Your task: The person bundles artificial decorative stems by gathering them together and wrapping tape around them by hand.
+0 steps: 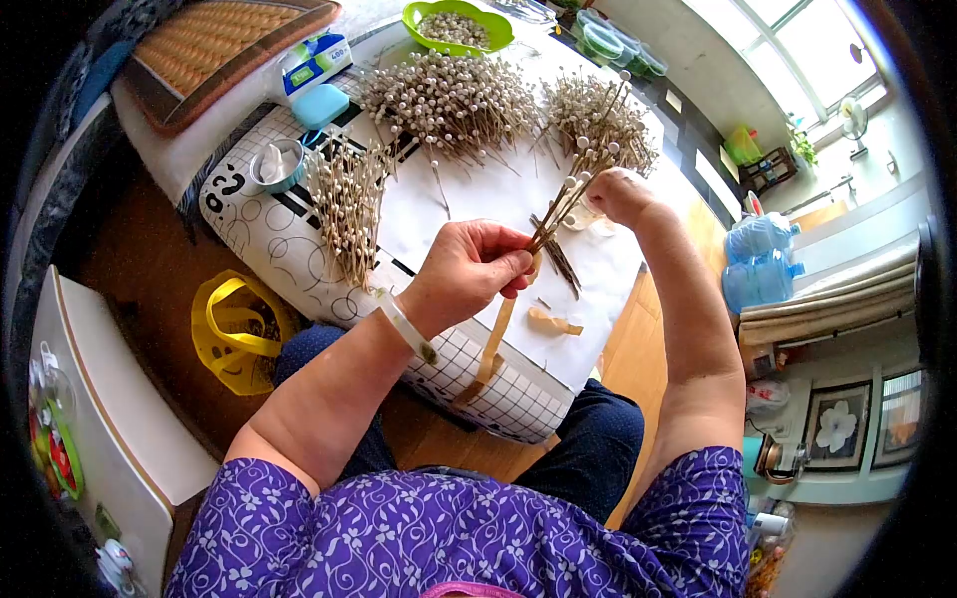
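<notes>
My left hand [477,264] pinches the lower ends of a few thin brown stems [558,214] tipped with round whitish buds. From the same fingers a tan tape strip [495,334] hangs down over the table's front edge. My right hand [620,196] is curled beside the upper stems at the right; what its fingers hold, if anything, is hidden. Behind the hands lie two large heaps of budded stems [449,100], and a smaller bundle [347,204] is at the left. Short dark sticks [560,261] and a torn tan piece [554,322] lie on the white sheet.
On the table [249,214] are a green bowl of buds [454,30], a round tin [277,167], a light blue case [320,106] and a tissue pack [317,66]. A yellow bag [234,334] stands on the floor at left. Blue water bottles [760,261] are at right.
</notes>
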`<control>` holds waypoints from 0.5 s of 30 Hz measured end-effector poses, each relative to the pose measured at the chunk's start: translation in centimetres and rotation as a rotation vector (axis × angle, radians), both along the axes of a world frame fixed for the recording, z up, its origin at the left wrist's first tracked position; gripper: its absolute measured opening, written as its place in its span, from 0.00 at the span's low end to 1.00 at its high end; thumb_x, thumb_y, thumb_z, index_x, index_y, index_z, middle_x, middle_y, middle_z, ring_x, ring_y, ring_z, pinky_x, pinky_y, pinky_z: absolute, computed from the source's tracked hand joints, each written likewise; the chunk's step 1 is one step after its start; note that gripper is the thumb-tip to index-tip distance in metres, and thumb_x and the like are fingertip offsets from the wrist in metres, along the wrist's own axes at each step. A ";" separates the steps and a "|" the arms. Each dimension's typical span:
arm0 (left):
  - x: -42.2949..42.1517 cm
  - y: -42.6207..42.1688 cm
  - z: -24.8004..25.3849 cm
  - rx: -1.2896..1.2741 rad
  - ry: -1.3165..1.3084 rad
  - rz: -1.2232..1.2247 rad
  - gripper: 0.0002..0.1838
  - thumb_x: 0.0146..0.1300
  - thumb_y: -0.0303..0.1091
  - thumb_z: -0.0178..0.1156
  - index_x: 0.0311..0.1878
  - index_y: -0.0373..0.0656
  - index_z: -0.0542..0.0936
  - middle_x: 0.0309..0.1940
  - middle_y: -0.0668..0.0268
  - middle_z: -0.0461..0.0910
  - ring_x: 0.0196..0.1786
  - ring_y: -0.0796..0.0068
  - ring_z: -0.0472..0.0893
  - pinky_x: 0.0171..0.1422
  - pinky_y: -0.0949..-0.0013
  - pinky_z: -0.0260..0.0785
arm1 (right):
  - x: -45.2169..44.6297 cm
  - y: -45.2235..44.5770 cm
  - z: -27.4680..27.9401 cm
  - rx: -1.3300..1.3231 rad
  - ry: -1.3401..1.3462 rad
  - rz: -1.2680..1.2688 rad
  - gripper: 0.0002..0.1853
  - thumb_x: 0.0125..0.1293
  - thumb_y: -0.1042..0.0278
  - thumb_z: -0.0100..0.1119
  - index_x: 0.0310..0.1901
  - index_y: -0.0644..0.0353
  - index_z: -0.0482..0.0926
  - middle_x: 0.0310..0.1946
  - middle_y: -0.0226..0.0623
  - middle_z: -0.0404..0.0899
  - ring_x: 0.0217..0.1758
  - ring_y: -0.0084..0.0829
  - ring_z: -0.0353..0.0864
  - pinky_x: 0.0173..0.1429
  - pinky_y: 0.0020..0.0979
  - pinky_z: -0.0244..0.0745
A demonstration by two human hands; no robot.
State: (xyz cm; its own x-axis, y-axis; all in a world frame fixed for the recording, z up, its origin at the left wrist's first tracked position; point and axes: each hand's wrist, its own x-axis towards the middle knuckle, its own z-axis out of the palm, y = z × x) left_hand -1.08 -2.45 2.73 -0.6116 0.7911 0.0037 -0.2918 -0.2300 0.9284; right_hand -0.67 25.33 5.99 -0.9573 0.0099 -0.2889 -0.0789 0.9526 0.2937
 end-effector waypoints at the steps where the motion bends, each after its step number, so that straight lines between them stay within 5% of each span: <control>1: 0.0 0.0 0.0 -0.001 0.004 -0.005 0.07 0.56 0.24 0.56 0.38 0.33 0.77 0.28 0.62 0.79 0.25 0.81 0.76 0.31 0.78 0.72 | 0.0 -0.4 0.1 0.056 -0.054 -0.031 0.06 0.48 0.72 0.51 0.24 0.61 0.78 0.26 0.43 0.77 0.29 0.37 0.78 0.30 0.34 0.72; 5: 0.1 0.1 0.0 0.033 -0.019 -0.012 0.07 0.56 0.24 0.56 0.37 0.33 0.76 0.28 0.62 0.79 0.25 0.81 0.76 0.31 0.78 0.72 | -0.5 -0.4 -0.2 0.058 -0.054 -0.134 0.05 0.48 0.74 0.52 0.24 0.62 0.78 0.26 0.41 0.78 0.29 0.35 0.78 0.31 0.32 0.73; 11: 0.0 0.4 -0.7 0.099 -0.027 -0.011 0.07 0.56 0.24 0.55 0.38 0.33 0.76 0.28 0.61 0.79 0.27 0.79 0.77 0.32 0.78 0.72 | 1.1 -0.8 1.9 0.323 -0.005 0.084 0.05 0.49 0.77 0.53 0.27 0.60 0.79 0.28 0.39 0.79 0.32 0.32 0.80 0.34 0.29 0.75; 15: -0.1 0.2 -0.6 0.086 -0.120 -0.005 0.08 0.57 0.25 0.55 0.39 0.33 0.75 0.29 0.60 0.79 0.28 0.75 0.78 0.34 0.76 0.73 | 6.4 -2.6 3.7 0.145 0.516 -0.129 0.11 0.53 0.77 0.53 0.38 0.51 0.78 0.34 0.40 0.78 0.37 0.34 0.80 0.38 0.28 0.77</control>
